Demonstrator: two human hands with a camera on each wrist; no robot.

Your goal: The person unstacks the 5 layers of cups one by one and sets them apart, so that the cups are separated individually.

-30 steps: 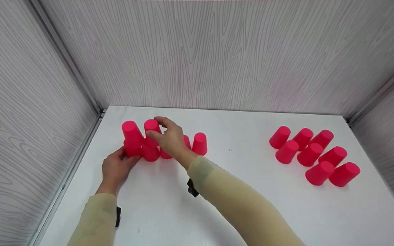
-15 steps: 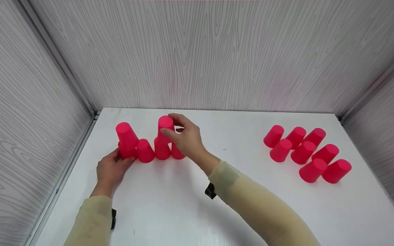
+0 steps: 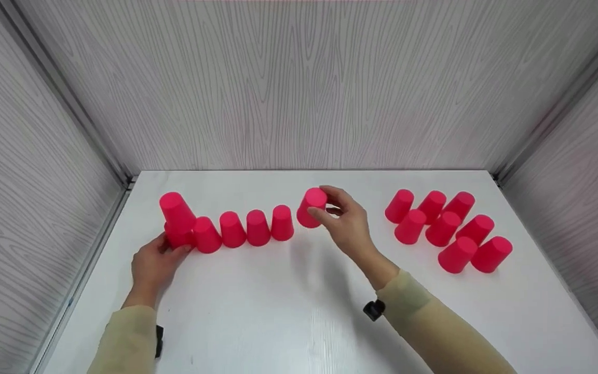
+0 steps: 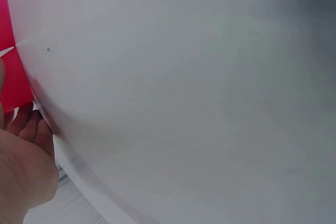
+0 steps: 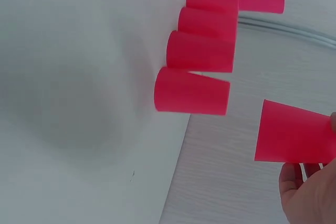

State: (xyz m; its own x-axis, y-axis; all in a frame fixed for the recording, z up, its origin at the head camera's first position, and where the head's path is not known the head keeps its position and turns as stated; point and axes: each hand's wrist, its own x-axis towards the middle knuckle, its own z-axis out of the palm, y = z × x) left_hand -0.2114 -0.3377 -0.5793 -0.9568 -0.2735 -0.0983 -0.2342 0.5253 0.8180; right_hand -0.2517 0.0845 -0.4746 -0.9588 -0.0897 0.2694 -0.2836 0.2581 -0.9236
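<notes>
White table, grey walls: right grip pinches one cup, left grip apparently another.

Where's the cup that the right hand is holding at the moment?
In the head view, the held cup is raised in the right hand, just right of the row's end cup and left of the cup cluster.

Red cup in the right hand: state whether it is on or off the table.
Off the table. The right hand grips the red cup, and the right wrist view shows a gap between its rim and the table.
</notes>
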